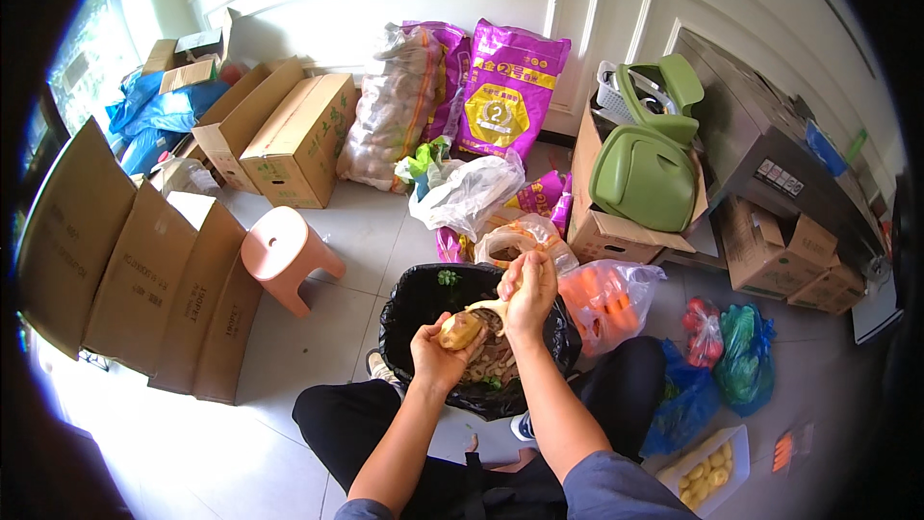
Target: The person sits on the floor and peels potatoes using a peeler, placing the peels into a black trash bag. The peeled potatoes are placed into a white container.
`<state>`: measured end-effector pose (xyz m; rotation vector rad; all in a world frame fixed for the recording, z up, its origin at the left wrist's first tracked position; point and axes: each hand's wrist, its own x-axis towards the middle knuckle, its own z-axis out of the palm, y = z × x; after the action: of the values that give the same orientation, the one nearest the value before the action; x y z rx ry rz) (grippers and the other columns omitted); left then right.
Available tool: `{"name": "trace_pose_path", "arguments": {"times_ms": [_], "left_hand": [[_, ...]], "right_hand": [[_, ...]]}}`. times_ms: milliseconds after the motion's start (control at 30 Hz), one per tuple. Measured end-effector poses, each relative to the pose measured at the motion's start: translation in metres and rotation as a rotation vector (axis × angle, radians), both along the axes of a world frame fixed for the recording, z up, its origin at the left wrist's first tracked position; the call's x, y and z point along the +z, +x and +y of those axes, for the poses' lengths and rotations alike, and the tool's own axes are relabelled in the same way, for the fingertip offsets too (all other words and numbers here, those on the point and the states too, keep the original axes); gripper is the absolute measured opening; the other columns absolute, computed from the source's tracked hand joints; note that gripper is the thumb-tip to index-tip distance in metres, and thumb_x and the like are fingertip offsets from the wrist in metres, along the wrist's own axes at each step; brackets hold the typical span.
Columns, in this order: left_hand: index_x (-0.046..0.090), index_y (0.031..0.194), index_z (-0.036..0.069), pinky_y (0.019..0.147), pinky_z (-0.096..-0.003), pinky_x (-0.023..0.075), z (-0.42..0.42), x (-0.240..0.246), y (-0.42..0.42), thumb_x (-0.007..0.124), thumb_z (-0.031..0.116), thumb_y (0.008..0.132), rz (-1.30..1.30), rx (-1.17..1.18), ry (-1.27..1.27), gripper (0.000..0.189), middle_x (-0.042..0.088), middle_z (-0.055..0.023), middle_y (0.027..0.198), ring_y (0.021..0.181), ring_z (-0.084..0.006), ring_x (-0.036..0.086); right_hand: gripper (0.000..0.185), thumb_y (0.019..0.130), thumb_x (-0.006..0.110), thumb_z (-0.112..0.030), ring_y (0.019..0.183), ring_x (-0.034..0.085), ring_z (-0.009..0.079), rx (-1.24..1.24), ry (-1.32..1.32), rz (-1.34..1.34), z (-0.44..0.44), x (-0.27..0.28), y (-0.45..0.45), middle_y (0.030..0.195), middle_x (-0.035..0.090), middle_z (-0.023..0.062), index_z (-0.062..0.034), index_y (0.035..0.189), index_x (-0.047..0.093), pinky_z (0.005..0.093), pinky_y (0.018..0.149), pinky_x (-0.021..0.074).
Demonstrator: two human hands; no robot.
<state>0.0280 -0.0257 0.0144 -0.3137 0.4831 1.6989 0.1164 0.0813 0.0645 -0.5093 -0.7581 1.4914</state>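
Note:
My left hand (437, 362) grips a partly peeled potato (458, 331) above a bin lined with a black plastic bag (404, 296). A cream-coloured peeler (485, 305) is held in my right hand (531, 297), its head close to the potato's upper right side. Whether the blade touches the skin cannot be told. Below both hands, vegetable peelings (489, 368) lie in the bin with a few green leaves (449, 277) against the liner.
A pink stool (274, 242) and cardboard boxes (303, 144) stand left. Ahead are purple rice bags (505, 87) and an open plastic bag (520, 242). To the right are bagged carrots (603, 303), green plastic seats (642, 177) and a white tub (738, 458) holding peeled potatoes (704, 480).

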Motion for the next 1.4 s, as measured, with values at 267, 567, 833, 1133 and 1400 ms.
{"name": "trace_pose_path", "arguments": {"times_ms": [267, 567, 833, 1133, 1400], "left_hand": [[0.052, 0.116, 0.002, 0.093, -0.0405, 0.0443, 0.000, 0.003, 0.015, 0.028, 0.041, 0.101, 0.329, 0.045, -0.007, 0.048, 0.059, -0.0115, 0.112, 0.106, -0.0242, 0.055], [0.048, 0.123, -0.002, 0.090, -0.0343, 0.0471, -0.010, -0.004, 0.018, 0.026, 0.041, 0.102, 0.769, 0.071, -0.084, 0.053, 0.059, -0.0126, 0.112, 0.101, -0.0210, 0.059], [0.050, 0.123, -0.005, 0.090, -0.0277, 0.0440, -0.014, -0.010, 0.011, 0.030, 0.031, 0.103, 1.100, 0.090, -0.064, 0.046, 0.059, -0.0109, 0.110, 0.100, -0.0154, 0.056], [0.046, 0.126, -0.006, 0.099, -0.0356, 0.0427, -0.011, -0.007, 0.012, 0.031, 0.024, 0.100, 0.703, 0.035, 0.070, 0.043, 0.056, -0.0192, 0.122, 0.112, -0.0278, 0.055], [0.047, 0.124, -0.002, 0.102, -0.0434, 0.0413, -0.006, -0.003, 0.009, 0.045, 0.008, 0.082, 0.522, -0.249, 0.124, 0.043, 0.056, -0.0146, 0.119, 0.113, -0.0263, 0.054]], "right_hand": [[0.020, 0.099, 0.044, -0.026, 0.044, 0.039, 0.0073, 0.057, -0.099, -0.008, -0.022, 0.012, -0.021, 0.064, 0.044, 0.0001, -0.0100, 0.087, 0.044, 0.0212, 0.039, 0.0316], [0.025, 0.099, 0.045, -0.030, 0.044, 0.037, 0.0070, 0.034, -0.156, -0.096, -0.019, 0.005, -0.030, 0.063, 0.042, -0.0010, -0.0092, 0.085, 0.042, 0.0224, 0.038, 0.0294], [0.026, 0.099, 0.046, -0.030, 0.044, 0.038, 0.0074, -0.020, -0.118, -0.125, 0.001, -0.004, -0.026, 0.063, 0.043, -0.0012, -0.0095, 0.083, 0.042, 0.0230, 0.038, 0.0300], [0.019, 0.099, 0.046, -0.024, 0.051, 0.039, 0.0051, -0.244, 0.004, -0.124, 0.031, -0.011, -0.001, 0.066, 0.044, -0.0030, -0.0088, 0.088, 0.043, 0.0199, 0.044, 0.0324], [0.024, 0.100, 0.043, -0.029, 0.043, 0.037, 0.0062, 0.088, -0.114, -0.025, 0.011, 0.009, -0.009, 0.065, 0.043, -0.0014, -0.0102, 0.084, 0.041, 0.0210, 0.038, 0.0305]]}}
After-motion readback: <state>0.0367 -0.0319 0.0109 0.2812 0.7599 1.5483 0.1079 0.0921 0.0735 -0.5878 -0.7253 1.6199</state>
